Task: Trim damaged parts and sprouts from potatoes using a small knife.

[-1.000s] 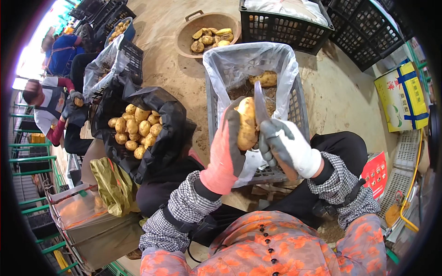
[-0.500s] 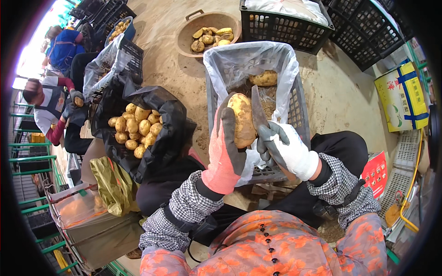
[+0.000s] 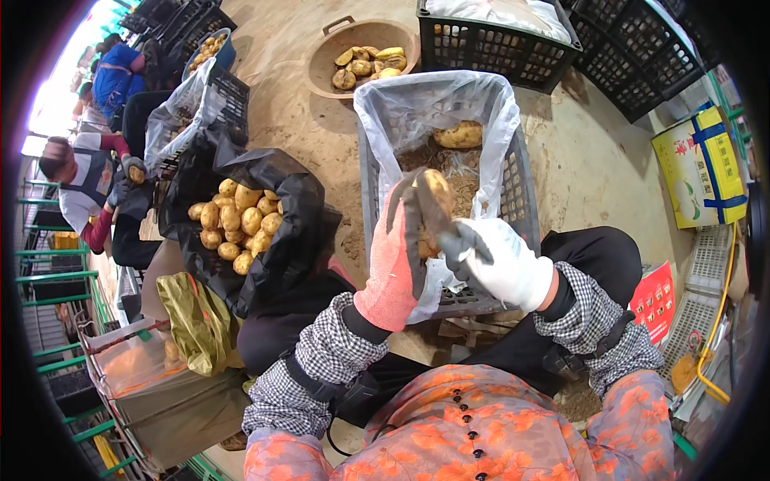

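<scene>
My left hand (image 3: pixel 388 276), in a pink glove with a dark grey palm, grips a large potato (image 3: pixel 439 190) above the crate. The potato is partly covered by the fingers and the knife. A dark-bladed knife (image 3: pixel 431 210) is in my right hand (image 3: pixel 513 264), which wears a white glove with grey fingertips. Its blade lies across the potato, pointing up and left. Below is a dark plastic crate (image 3: pixel 521 196) lined with clear film (image 3: pixel 377 128). Another potato (image 3: pixel 459 135) and loose soil rest inside it.
On the left, a black bag (image 3: pixel 295 200) holds several potatoes (image 3: pixel 241 224). Beyond the crate stands a brown basin (image 3: pixel 321 68) of cut potatoes. Black crates (image 3: pixel 497 52) line the back right, near a yellow box (image 3: pixel 706 168). Another person (image 3: pixel 92 180) sits at the far left.
The knife has swung left across the potato, and my right hand has turned with it. My left hand has tilted the potato, showing less of its face.
</scene>
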`<move>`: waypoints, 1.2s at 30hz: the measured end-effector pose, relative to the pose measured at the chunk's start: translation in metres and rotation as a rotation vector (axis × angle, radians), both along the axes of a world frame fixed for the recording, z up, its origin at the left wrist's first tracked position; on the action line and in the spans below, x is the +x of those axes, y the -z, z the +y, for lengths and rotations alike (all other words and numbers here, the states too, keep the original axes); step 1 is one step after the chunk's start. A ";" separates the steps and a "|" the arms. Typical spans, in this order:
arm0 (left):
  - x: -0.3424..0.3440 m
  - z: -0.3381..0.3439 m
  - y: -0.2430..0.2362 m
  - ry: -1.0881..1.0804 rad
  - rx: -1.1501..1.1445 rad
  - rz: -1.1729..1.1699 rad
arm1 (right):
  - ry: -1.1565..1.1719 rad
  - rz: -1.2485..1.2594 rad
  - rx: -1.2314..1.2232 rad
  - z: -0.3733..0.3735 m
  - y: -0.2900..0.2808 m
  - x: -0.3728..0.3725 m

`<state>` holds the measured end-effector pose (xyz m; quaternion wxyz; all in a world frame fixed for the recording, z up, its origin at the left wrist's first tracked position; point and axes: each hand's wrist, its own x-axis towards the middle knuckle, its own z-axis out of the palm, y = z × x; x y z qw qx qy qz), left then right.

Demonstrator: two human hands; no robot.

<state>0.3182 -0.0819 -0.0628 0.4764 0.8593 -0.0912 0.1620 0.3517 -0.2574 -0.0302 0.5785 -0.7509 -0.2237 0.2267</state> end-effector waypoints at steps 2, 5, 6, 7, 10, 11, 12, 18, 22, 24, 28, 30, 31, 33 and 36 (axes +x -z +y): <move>0.002 -0.002 0.000 -0.008 -0.210 0.112 | 0.058 0.430 0.104 0.003 -0.009 -0.001; 0.002 -0.007 -0.011 -0.106 -0.012 -0.085 | 0.129 0.538 0.189 0.008 -0.017 -0.001; 0.001 -0.009 -0.017 -0.119 -0.014 -0.092 | 0.143 0.530 0.141 0.008 -0.017 -0.001; 0.001 -0.011 -0.022 -0.131 -0.016 -0.099 | 0.135 0.501 0.136 0.010 -0.016 -0.001; -0.002 -0.018 -0.032 -0.133 -0.177 0.055 | 0.058 0.328 0.131 0.008 -0.006 -0.002; -0.001 -0.018 -0.032 -0.134 -0.281 0.105 | 0.041 0.280 0.126 0.007 -0.002 -0.002; -0.001 -0.019 -0.031 -0.125 -0.400 0.123 | 0.024 0.232 0.121 0.006 0.002 -0.002; 0.004 -0.009 -0.023 -0.014 -0.052 -0.100 | -0.119 -0.201 -0.076 0.003 0.004 0.005; 0.003 -0.016 -0.032 -0.089 -0.185 -0.022 | 0.122 0.571 0.273 0.007 -0.011 -0.002; 0.004 -0.024 -0.037 -0.142 -0.429 0.051 | 0.198 0.492 0.281 0.014 -0.014 -0.004; 0.005 -0.032 -0.038 -0.128 -1.007 0.146 | 0.188 0.351 0.236 0.016 -0.014 -0.003; 0.005 -0.030 -0.036 -0.149 -0.789 0.104 | 0.144 0.485 0.197 0.013 -0.014 -0.002; 0.004 -0.027 -0.035 -0.149 -0.575 0.079 | 0.120 0.480 0.178 0.011 -0.014 -0.002; 0.002 -0.025 -0.032 -0.163 -0.358 0.020 | 0.065 0.445 0.176 0.008 -0.014 -0.003; 0.003 -0.026 -0.029 -0.182 -0.475 0.001 | 0.120 0.146 0.072 0.008 -0.013 -0.006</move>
